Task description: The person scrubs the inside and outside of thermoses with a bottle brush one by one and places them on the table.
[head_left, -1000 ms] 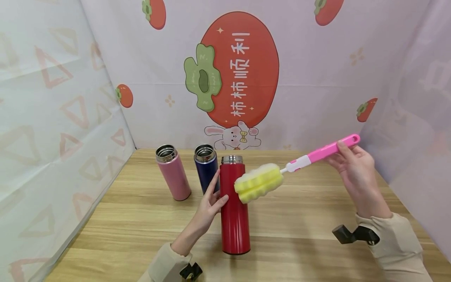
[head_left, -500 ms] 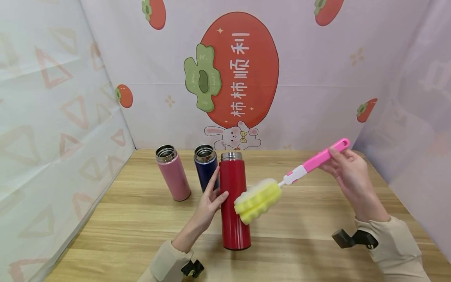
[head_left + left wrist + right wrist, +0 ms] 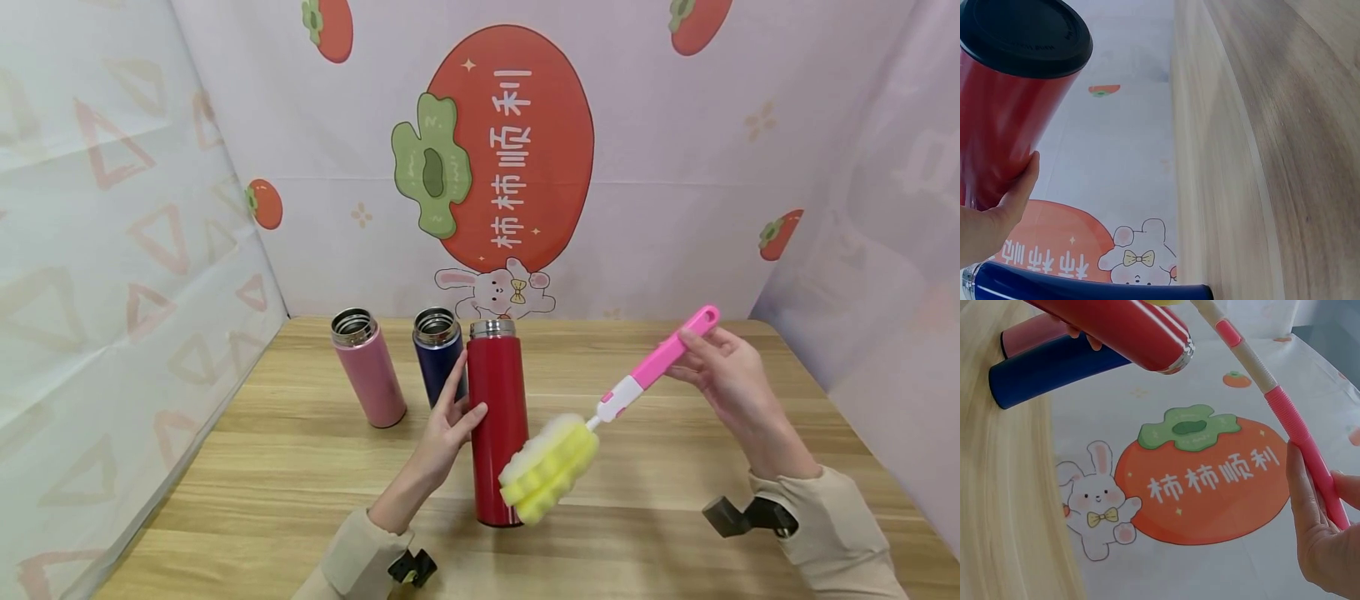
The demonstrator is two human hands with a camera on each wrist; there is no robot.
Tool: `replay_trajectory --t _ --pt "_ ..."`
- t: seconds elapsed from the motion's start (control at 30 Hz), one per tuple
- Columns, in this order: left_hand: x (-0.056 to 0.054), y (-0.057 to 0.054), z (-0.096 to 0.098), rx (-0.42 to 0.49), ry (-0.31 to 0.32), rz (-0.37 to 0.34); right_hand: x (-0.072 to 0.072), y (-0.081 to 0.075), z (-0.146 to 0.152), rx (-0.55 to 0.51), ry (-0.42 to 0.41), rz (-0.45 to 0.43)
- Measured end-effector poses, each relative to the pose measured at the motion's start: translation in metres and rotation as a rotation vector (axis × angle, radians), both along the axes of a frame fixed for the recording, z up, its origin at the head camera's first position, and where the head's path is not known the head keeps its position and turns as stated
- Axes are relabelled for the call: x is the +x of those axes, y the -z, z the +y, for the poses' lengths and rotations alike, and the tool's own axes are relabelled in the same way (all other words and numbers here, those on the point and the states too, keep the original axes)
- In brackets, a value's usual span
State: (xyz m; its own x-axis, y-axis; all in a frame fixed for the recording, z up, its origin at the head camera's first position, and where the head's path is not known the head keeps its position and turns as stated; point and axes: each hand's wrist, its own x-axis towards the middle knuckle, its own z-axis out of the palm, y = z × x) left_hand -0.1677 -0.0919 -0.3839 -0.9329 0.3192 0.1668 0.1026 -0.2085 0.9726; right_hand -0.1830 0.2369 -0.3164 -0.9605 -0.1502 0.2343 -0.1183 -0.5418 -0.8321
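Observation:
In the head view my left hand (image 3: pixel 441 435) grips a red thermos flask (image 3: pixel 497 400) around its middle, thumb on the near side. The flask leans slightly, its steel-rimmed mouth uncapped and uppermost; its black base (image 3: pixel 1025 37) shows in the left wrist view, raised off the table. My right hand (image 3: pixel 731 379) pinches the pink handle of a bottle brush (image 3: pixel 663 358) between thumb and fingers. Its yellow and white sponge head (image 3: pixel 551 471) slants down to the left, overlapping the flask's lower right side; whether they touch I cannot tell.
Behind the flask stand an uncapped pink thermos flask (image 3: pixel 371 375) and an uncapped dark blue thermos flask (image 3: pixel 438 354), partly hidden by my left hand. A wooden table (image 3: pixel 262 467) lies below, with a printed cloth backdrop (image 3: pixel 660 167) behind and cloth at both sides.
The brush's sponge head has swung downward along the flask as my right hand moved left and slightly down. The red flask has risen a little in my left hand.

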Motion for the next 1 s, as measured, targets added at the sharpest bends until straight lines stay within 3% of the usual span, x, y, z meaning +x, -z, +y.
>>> replay_trajectory --t 0.23,0.43,0.57,1.0 --pt "-0.0008 0.0007 0.0012 0.009 0.000 0.006 0.0011 0.0055 -0.0044 0.066 -0.043 0.022" --pt "-0.0018 0.0009 0.0018 0.012 0.001 0.015 0.0010 0.0086 -0.0066 0.176 -0.048 0.045" --pt "-0.0021 0.0011 0.0019 0.006 0.008 0.010 0.0008 0.0094 -0.0078 0.193 -0.040 0.045" --pt "-0.0016 0.0019 0.0025 0.005 0.023 -0.012 -0.0008 0.0040 -0.0075 0.007 0.049 0.001"
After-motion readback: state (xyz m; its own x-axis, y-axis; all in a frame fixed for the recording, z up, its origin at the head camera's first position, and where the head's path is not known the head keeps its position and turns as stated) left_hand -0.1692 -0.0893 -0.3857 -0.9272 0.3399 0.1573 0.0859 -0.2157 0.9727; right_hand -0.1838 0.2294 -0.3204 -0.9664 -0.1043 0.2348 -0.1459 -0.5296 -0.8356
